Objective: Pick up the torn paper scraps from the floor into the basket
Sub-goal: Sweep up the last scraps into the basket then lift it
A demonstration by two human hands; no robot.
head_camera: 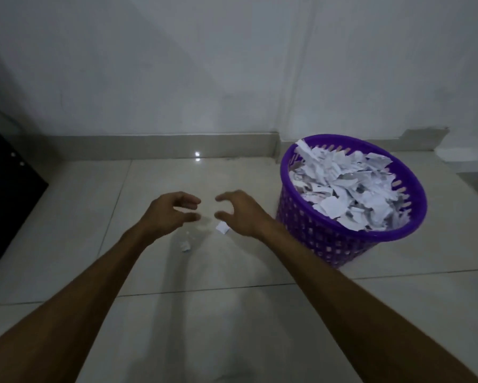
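Note:
A purple perforated basket stands on the tiled floor at the right, heaped with torn white paper scraps. Two small white scraps lie on the floor: one scrap just below the gap between my hands, another scrap lower left of it. My left hand and my right hand hover over the floor facing each other, fingers loosely curved, nothing held. A narrow gap separates their fingertips.
A white wall with a grey skirting board runs behind. A dark piece of furniture stands at the left edge. A low white step sits at the far right. Glossy beige tiles cover the floor.

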